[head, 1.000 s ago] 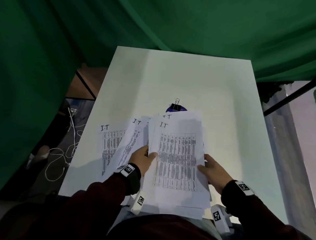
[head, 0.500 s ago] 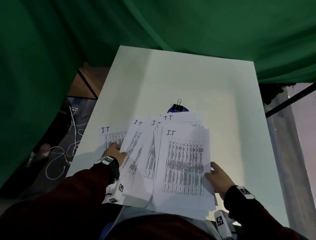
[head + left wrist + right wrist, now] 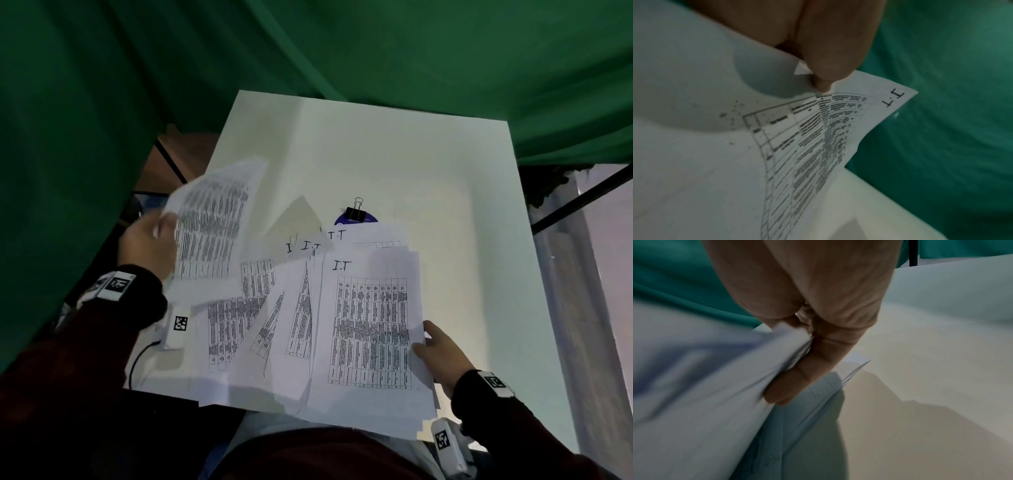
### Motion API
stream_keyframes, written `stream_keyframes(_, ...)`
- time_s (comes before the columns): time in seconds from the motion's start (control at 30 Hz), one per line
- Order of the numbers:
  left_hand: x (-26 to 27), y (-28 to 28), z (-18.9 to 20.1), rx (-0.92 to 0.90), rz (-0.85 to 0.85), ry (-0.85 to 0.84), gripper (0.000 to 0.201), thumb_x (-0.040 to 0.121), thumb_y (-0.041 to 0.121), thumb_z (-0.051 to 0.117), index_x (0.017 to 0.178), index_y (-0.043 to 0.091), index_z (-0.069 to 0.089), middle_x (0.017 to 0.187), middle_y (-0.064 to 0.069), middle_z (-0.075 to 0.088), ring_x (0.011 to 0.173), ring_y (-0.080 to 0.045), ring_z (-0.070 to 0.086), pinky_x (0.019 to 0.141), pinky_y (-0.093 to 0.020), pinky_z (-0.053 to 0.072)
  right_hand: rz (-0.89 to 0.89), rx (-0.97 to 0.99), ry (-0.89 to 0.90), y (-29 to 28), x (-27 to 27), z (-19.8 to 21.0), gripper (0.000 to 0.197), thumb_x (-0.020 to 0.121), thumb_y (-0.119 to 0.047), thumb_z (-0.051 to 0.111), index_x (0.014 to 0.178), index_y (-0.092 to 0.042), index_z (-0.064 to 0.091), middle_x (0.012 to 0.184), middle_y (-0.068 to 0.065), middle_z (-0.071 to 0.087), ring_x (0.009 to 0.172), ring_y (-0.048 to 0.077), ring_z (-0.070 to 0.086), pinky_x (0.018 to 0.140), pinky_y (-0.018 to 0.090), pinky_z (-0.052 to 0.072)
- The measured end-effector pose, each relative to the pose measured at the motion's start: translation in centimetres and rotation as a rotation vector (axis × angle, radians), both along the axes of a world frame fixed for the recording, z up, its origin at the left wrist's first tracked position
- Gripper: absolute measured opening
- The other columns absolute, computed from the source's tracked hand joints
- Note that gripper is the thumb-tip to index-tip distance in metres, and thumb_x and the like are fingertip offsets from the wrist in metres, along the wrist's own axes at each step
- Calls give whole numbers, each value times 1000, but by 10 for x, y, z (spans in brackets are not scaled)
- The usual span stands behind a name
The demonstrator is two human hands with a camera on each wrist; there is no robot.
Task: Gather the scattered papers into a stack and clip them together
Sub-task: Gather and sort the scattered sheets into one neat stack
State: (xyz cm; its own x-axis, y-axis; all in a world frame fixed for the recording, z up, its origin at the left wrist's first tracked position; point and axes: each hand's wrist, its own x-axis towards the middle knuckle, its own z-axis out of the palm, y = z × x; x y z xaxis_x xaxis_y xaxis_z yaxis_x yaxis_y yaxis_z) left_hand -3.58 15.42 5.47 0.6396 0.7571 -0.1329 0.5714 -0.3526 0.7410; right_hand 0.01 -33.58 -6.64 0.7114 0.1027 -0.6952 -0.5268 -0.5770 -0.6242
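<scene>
Several printed sheets marked "I.T" lie fanned out on the white table (image 3: 394, 147). My left hand (image 3: 149, 240) pinches the edge of one sheet (image 3: 212, 222) and holds it lifted off the table at the left; the left wrist view shows the same sheet (image 3: 818, 138) under my fingertips (image 3: 824, 81). My right hand (image 3: 442, 353) grips the right edge of the paper stack (image 3: 370, 329), and the right wrist view shows the stack (image 3: 715, 386) with my fingers (image 3: 807, 369) curled round it. A black binder clip (image 3: 356, 212) sits just beyond the papers.
The clip rests on a blue round object (image 3: 356, 221) partly hidden by the sheets. Green cloth (image 3: 308, 44) hangs behind and left of the table. A black cable (image 3: 137, 359) runs off the table's near-left edge. Bare table shows far and right.
My left hand moved left to the outermost sheet, took hold of it and raised it off the table. The right hand kept its hold on the stack's right edge.
</scene>
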Motion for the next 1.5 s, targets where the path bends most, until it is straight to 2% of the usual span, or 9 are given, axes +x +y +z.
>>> stream_keyframes(0.13,2,-16,28,-140,-8,-218,30,102,36,54,126,23,66,107,10,70,101,-13,65,90,-30,46,-159,131,-27,3,5,4,35,99,1,50,124,-19,62,113,15,78,89,31,72,84,43,55)
stream_keyframes(0.3,7,-58,13,-258,-79,-176,21,102,29,56,114,15,67,92,2,69,86,-20,64,65,-18,50,-237,247,-57,11,15,16,33,93,-7,56,117,-27,68,112,27,73,86,33,65,81,56,51)
stream_keyframes(0.47,-8,-128,-34,-473,-220,35,37,101,32,58,135,17,59,132,1,65,120,-20,61,105,-38,46,-216,348,-71,26,17,32,41,98,2,51,112,-30,73,108,28,74,90,35,62,85,51,46)
stream_keyframes(0.6,-16,-165,-50,-504,-205,216,65,103,42,50,158,18,25,162,-6,32,147,-29,34,117,-44,30,-203,425,-55,36,14,46,39,100,8,49,119,-21,69,108,16,79,90,33,75,87,47,61)
stream_keyframes(0.8,-15,-176,-58,-579,-184,192,48,99,29,62,138,20,35,116,-2,59,85,-7,55,72,-23,43,-122,438,-30,43,11,58,37,103,1,49,125,-23,67,108,14,80,85,26,78,66,32,61)
stream_keyframes(0.97,-18,-174,-57,-630,-271,253,66,99,38,61,155,20,30,153,-5,43,141,-24,39,111,-39,33,-112,418,25,38,9,59,40,103,-2,51,126,-30,66,104,7,80,77,23,73,67,34,57)
stream_keyframes(1.13,-22,-173,-65,-573,-400,295,68,101,38,55,159,30,20,162,5,32,151,-21,28,118,-38,26,-128,391,106,38,7,52,26,105,-31,50,120,-36,70,111,4,77,91,24,65,82,40,52)
stream_keyframes(1.37,-27,-153,-69,-479,-374,386,65,106,28,47,161,27,13,165,2,26,149,-25,33,119,-38,26,71,-83,-148,41,17,10,18,102,-29,54,98,-39,68,107,10,72,87,23,65,87,40,56)
stream_keyframes(1.5,-30,-135,-70,-430,-315,351,56,105,25,48,157,27,27,157,-1,43,140,-25,46,114,-38,34,269,-469,-290,48,20,-12,36,86,-44,71,119,-30,64,128,10,53,120,34,51,100,37,45)
